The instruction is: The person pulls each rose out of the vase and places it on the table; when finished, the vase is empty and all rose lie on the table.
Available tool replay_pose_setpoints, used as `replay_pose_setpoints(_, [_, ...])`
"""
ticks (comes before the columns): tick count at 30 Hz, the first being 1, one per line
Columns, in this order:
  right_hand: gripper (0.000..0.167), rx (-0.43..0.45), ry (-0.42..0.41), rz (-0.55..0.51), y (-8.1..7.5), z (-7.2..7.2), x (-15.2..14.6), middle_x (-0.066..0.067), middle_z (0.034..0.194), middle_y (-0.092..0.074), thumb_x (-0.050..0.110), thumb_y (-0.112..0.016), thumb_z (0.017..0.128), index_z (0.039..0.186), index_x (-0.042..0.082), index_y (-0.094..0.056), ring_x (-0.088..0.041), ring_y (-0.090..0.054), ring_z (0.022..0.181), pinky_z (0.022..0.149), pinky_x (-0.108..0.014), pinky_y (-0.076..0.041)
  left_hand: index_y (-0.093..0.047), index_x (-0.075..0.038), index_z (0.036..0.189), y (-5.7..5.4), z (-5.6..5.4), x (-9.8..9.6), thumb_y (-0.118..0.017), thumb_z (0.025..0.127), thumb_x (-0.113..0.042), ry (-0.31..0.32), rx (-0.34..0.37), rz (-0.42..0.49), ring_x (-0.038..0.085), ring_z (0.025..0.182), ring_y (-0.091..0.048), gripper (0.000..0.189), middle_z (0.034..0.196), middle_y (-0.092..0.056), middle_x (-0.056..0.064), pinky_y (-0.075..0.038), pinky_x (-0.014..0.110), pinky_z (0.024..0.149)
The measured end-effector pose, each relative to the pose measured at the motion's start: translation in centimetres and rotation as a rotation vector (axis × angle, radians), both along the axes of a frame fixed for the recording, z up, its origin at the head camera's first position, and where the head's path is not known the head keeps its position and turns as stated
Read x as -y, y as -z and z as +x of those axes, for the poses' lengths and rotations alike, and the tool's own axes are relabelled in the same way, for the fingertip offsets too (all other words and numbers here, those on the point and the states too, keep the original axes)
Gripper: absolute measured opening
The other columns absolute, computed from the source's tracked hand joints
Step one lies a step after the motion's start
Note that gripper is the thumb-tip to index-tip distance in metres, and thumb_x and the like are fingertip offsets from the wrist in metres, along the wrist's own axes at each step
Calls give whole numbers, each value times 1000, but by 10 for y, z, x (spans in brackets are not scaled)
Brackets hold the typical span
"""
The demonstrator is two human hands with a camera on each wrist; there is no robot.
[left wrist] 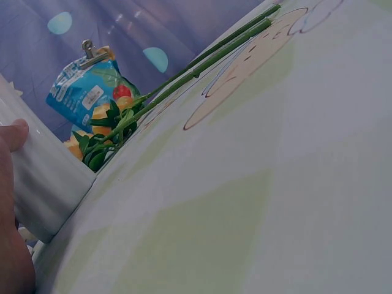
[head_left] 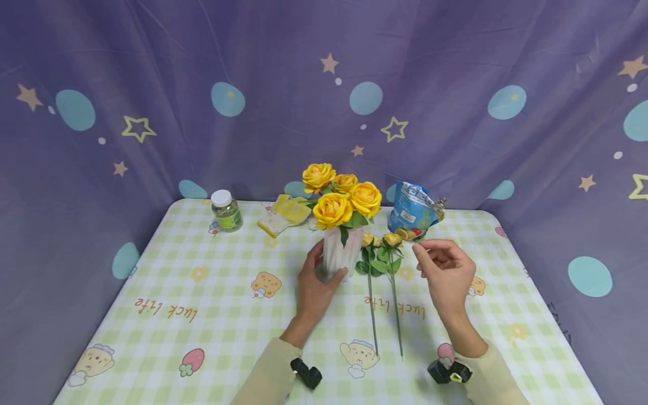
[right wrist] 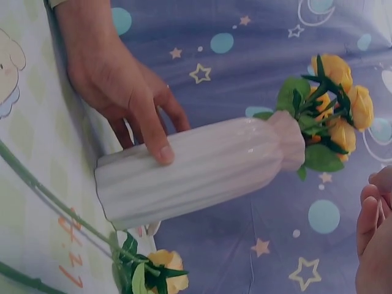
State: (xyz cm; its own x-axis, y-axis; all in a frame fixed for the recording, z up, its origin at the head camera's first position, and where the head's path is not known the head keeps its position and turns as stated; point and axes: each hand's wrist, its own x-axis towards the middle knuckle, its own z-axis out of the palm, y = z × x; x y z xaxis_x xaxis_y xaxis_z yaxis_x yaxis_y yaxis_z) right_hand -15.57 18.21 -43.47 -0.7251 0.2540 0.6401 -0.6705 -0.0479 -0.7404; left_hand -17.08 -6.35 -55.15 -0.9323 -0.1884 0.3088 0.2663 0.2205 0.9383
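Observation:
A white ribbed vase (right wrist: 202, 171) stands upright on the table, with several yellow roses (head_left: 340, 199) in its mouth. My left hand (head_left: 316, 281) grips the lower part of this vase, thumb on the near side and fingers around the far-left side. Off to the right of the vase, my right hand (head_left: 448, 273) hovers with loosely bent fingers and nothing visible in them. Between the hands, two yellow roses with long green stems (head_left: 396, 304) lie on the cloth, blooms toward the back. The left wrist view shows only part of the left hand (left wrist: 9, 202) against the vase.
Behind the loose roses stands a blue bag (head_left: 412, 208) closed with a metal clip. A yellow-and-white glove (head_left: 286, 214) lies left of the vase, and a white-lidded jar (head_left: 226, 212) is farther left. Purple curtain (head_left: 283, 84) hangs around the checked tablecloth (head_left: 228, 337).

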Motion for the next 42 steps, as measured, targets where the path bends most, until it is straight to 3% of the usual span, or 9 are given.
replay_pose_setpoints(12, [7,-136,-69,-38,-11,7,18,-7,82,-77,-25,-70,89,95,-23,-71,-12,-64,56,50,-18,-50,-55,-18,162,-1,2,2,-95,90,-18,-2,0,-5,29,137,-65,82,160,-62,1,-51,55,116])
replay_pose_setpoints(19, [12,-158,-84,-32,-16,8,31,-7,88,-79,-13,-79,93,95,-21,-71,-12,-65,57,50,-20,-51,-55,-18,162,-1,2,0,-95,91,-18,4,-3,4,28,136,-64,81,160,-62,1,-50,56,115])
replay_pose_setpoints(32, [13,-149,-117,-81,-37,8,52,-7,91,-80,-10,-81,94,95,-19,-71,-11,-64,57,52,-21,-54,-55,-19,161,1,1,1,-95,90,-18,5,-18,8,29,136,-64,82,158,-63,1,-51,56,115])
replay_pose_setpoints(42, [20,-69,-129,-22,-31,8,73,-3,91,-79,2,-84,98,98,-15,-74,-10,-64,59,54,-20,-54,-56,-17,161,2,1,2,-95,91,-19,14,-47,16,30,136,-65,80,158,-63,3,-51,58,114])
